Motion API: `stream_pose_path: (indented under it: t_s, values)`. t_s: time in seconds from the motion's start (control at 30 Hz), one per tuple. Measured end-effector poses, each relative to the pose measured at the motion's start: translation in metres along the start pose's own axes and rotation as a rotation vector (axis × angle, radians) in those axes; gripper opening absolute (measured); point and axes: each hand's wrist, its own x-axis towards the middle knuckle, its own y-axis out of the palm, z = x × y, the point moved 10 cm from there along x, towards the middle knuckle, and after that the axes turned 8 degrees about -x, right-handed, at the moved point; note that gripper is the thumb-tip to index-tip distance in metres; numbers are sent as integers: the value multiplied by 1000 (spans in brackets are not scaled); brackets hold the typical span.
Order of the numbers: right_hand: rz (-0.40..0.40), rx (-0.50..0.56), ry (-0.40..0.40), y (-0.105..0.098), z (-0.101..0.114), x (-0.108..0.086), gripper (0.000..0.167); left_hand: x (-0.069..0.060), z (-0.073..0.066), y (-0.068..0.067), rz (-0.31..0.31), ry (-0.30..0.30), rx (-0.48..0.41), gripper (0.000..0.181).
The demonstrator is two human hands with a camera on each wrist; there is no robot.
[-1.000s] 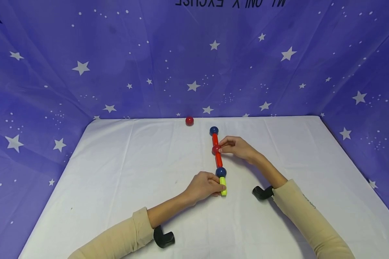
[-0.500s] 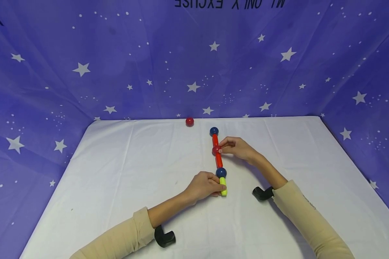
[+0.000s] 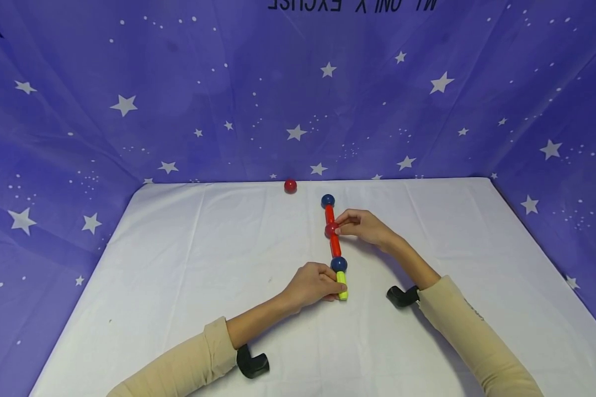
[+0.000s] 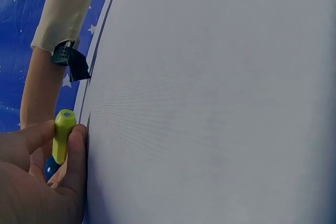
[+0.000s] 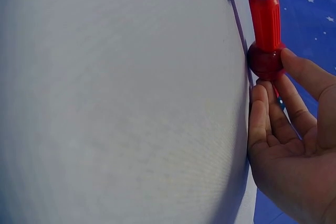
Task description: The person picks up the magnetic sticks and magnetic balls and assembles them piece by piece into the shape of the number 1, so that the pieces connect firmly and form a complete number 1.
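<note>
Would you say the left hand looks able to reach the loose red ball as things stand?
Probably, if the left hand releases the yellow rod: nothing seems to block its way to the loose red ball, though the stretch looks long.

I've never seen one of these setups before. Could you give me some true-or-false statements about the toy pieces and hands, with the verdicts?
1. The left hand grips the yellow stick. True.
2. The right hand holds the middle red ball, between the far red stick and the near red stick. True.
3. The yellow stick is right next to the middle red ball. False: it is next to the near blue ball.
4. The loose red ball lies by the far edge of the white cloth. True.
5. Three blue balls are in view. False: there are two, the near blue ball and the far blue ball.
6. Every stick is yellow. False: two are red.
</note>
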Motion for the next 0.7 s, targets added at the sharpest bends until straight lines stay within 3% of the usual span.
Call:
stream_pose_path:
  t_s: [0.4,0.7]
  values:
    - [0,-1,5,1,0,0,26,-1,-2,1,6,5,21,22]
    - [1,-9,2,0,1,-1,26,-1,-4,1,43,0,-4,19]
